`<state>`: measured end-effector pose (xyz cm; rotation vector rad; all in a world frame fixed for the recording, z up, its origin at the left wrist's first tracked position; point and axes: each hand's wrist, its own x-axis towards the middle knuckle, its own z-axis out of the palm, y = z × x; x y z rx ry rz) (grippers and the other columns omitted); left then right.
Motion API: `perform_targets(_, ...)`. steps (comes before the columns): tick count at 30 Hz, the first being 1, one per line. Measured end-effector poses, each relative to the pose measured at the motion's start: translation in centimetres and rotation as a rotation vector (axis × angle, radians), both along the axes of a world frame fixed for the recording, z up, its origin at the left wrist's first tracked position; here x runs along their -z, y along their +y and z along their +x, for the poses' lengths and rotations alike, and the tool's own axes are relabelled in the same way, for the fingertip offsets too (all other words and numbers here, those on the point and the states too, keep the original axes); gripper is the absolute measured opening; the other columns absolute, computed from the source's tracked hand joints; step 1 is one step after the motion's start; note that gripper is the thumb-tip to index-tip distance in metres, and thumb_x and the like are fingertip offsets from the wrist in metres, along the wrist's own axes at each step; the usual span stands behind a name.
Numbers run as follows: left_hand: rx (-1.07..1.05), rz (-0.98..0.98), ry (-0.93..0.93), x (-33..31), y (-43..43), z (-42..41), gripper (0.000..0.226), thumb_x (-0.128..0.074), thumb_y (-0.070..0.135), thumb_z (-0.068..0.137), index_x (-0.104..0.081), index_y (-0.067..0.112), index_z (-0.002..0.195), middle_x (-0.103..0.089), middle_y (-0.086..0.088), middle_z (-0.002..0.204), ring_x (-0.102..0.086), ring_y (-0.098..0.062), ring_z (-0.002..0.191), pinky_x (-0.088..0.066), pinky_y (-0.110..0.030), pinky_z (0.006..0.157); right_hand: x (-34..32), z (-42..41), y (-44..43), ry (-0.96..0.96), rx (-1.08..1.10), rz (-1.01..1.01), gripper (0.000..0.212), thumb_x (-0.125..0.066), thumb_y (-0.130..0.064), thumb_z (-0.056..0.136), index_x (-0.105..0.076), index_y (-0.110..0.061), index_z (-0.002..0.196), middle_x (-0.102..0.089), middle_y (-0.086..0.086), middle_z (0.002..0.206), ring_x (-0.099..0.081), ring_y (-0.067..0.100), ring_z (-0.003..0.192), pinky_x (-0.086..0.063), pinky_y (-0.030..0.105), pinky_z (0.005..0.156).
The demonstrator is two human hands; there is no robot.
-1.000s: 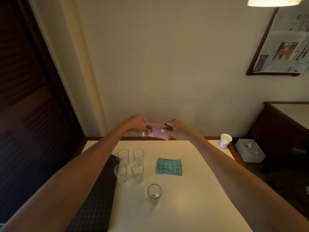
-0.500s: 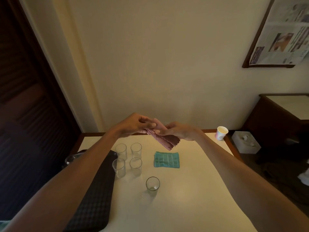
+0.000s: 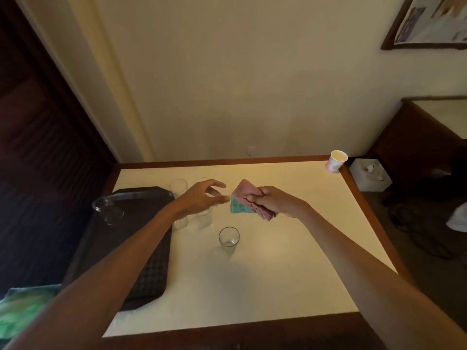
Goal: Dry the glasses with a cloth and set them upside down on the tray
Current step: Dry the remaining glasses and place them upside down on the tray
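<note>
The right hand [image 3: 271, 202] is gripping a folded pink cloth [image 3: 246, 194], holding it over a teal cloth [image 3: 237, 208] that is lying on the surface [image 3: 278, 261]. The left hand [image 3: 199, 199] is hovering with its fingers spread and loose, grasping nothing, over a cluster of glasses [image 3: 179, 188] beside the dark tray [image 3: 146, 253]. Another glass [image 3: 229, 237] is standing upright nearer the person. A blurred glass [image 3: 107, 210] is sitting at the tray's far corner.

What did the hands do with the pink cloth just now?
The left hand let go of the pink cloth and reached down, open, over the group of glasses. The right hand alone holds it now. That group, the lone glass, the teal cloth and the tray stayed put.
</note>
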<state>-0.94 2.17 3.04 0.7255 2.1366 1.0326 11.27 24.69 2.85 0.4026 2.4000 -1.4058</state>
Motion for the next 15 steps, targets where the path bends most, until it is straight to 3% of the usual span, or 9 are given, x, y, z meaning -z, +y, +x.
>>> perform_targets(4, 0.124, -0.256, 0.007, 5.6, -1.7, 1.4, 0.087, -0.093, 0.04, 0.072, -0.047, 0.032, 0.145, -0.061, 0.0, 0.131, -0.066, -0.016, 0.105, -0.055, -0.03, 0.092, 3.9, 1.8, -0.7, -0.009, 0.125, -0.101, 0.034, -0.052, -0.044, 0.102, -0.064, -0.012, 0.1, -0.066, 0.003, 0.074, -0.055, 0.013, 0.049, -0.041, 0.021, 0.043)
perform_targets(8, 0.051, -0.307, 0.045, 10.8, -1.6, 4.1, 0.11, -0.099, 0.034, 0.063, -0.038, 0.025, 0.153, -0.051, -0.009, 0.14, -0.058, -0.023, 0.114, -0.05, -0.036, 0.097, 7.1, 2.9, -1.8, -0.04, 0.183, -0.106, 0.048, -0.05, -0.051, 0.1, -0.068, -0.007, 0.103, -0.063, 0.004, 0.069, -0.05, 0.017, 0.048, -0.037, 0.021, 0.041)
perform_targets(12, -0.067, -0.258, 0.054, 14.4, -0.9, 6.6, 0.12, -0.1, 0.035, 0.06, -0.033, 0.02, 0.157, -0.044, -0.011, 0.152, -0.048, -0.028, 0.137, -0.043, -0.04, 0.11, 9.5, 4.0, -3.2, -0.073, 0.223, -0.155, 0.04, -0.052, -0.052, 0.1, -0.064, -0.016, 0.085, -0.057, 0.001, 0.062, -0.044, 0.013, 0.045, -0.034, 0.021, 0.041)
perform_targets(15, -0.13, -0.212, 0.062, 16.0, -0.4, 7.7, 0.108, -0.098, 0.033, 0.065, -0.038, 0.019, 0.154, -0.048, -0.007, 0.151, -0.05, -0.027, 0.134, -0.044, -0.039, 0.108, 10.9, 4.2, -3.8, -0.094, 0.254, -0.189, 0.037, -0.053, -0.051, 0.099, -0.064, -0.018, 0.086, -0.054, 0.0, 0.06, -0.042, 0.013, 0.044, -0.031, 0.021, 0.041)
